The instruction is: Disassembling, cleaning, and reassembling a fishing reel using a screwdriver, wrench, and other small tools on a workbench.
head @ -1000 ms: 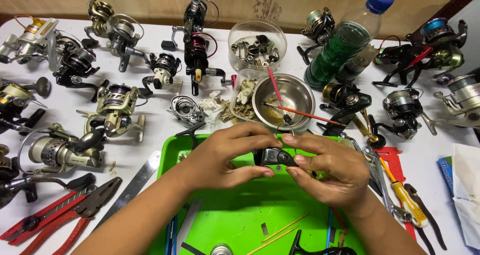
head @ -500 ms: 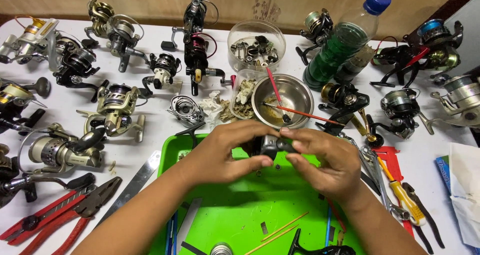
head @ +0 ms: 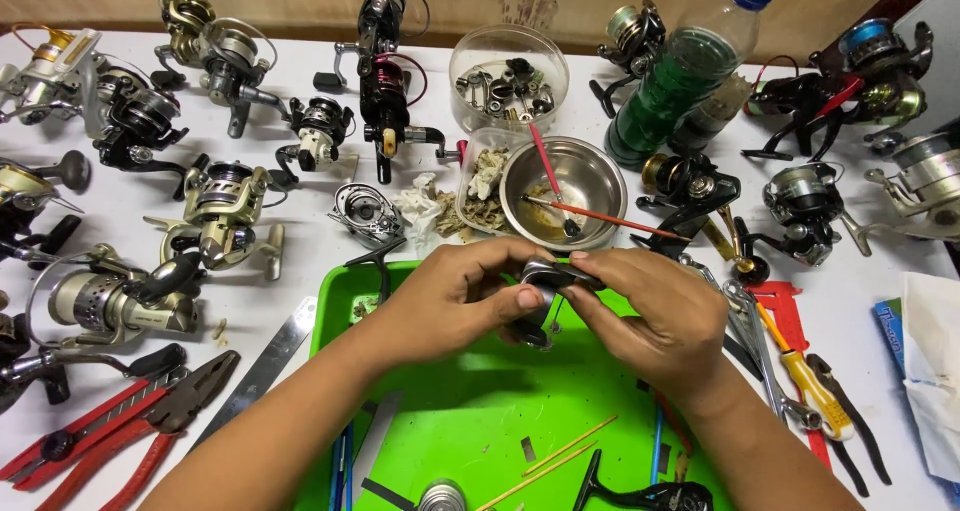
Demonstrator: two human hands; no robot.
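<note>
Both my hands hold one small dark fishing reel part (head: 546, 293) over the green tray (head: 470, 411). My left hand (head: 455, 296) grips it from the left, thumb and fingers curled around it. Fingertips of my right hand (head: 650, 316) pinch its top right edge. Most of the part is hidden by my fingers. Just behind my hands stands a steel bowl (head: 600, 176) with a red-handled brush (head: 600, 217) lying across it.
Several fishing reels (head: 215, 221) lie over the white table on both sides. A clear tub of small parts (head: 508, 79) and a green bottle (head: 690, 71) stand at the back. Red pliers (head: 120, 426) lie at left, a yellow-handled screwdriver (head: 800, 371) at right. Thin sticks (head: 565, 446) and a reel handle (head: 640, 491) rest in the tray.
My hands have turned the part between them and shifted their grip. The left fingers now wrap further over it, and both hands sit slightly higher over the tray.
</note>
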